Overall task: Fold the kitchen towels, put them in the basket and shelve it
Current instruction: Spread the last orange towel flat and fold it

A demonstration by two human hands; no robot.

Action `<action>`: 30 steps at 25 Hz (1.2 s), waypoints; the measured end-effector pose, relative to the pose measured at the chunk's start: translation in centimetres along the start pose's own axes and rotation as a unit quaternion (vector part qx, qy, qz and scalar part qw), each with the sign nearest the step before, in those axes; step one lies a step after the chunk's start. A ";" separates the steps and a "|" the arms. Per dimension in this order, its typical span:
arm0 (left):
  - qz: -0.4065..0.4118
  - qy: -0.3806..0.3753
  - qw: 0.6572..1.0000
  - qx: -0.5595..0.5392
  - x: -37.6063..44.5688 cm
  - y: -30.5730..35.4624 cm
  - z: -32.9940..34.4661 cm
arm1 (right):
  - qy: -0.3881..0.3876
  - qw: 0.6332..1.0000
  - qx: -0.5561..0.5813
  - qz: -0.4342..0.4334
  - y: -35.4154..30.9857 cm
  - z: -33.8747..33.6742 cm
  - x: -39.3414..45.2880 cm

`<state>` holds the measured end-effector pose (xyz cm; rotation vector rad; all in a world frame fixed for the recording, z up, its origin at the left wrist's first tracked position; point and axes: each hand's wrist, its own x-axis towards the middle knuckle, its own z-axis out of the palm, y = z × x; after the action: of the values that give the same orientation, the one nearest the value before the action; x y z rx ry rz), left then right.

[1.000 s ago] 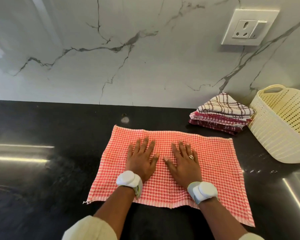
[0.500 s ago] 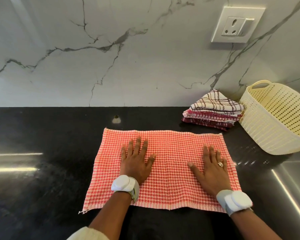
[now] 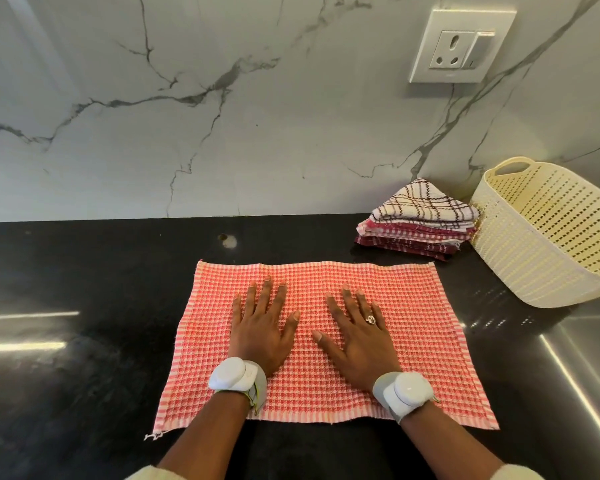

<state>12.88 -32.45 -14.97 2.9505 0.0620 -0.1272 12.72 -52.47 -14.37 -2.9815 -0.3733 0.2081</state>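
A black, glossy tabletop (image 3: 84,306) runs up to a white marble wall (image 3: 222,133) veined in grey. A white socket plate (image 3: 461,46) with a switch sits high on the wall at right. A steel surface (image 3: 589,358) adjoins the tabletop at right.

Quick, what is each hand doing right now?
Left hand: open, fingers flat on the orange checked towel.
Right hand: open, flat on the same towel, holding nothing.

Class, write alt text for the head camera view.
Both hands, left hand and right hand, press flat on a red checked towel on a black counter. Behind right sit folded towels beside a cream basket.
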 end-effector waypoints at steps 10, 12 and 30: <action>0.000 -0.016 1.000 0.006 0.0 0.0 -0.3 | -0.014 0.989 -0.013 0.148 7.1 -0.8 -3.1; 0.011 -0.019 1.000 -0.002 -0.6 -0.2 -0.5 | -0.014 0.988 -0.008 0.153 7.3 -1.0 -3.4; 0.127 -0.026 0.987 -0.097 -6.7 0.2 -1.1 | 0.020 0.998 0.057 0.001 -3.3 -0.2 -6.9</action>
<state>6.35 -32.68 -13.28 2.7305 -0.2919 -0.1508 5.39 -51.04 -12.84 -2.8692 -0.3405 0.1650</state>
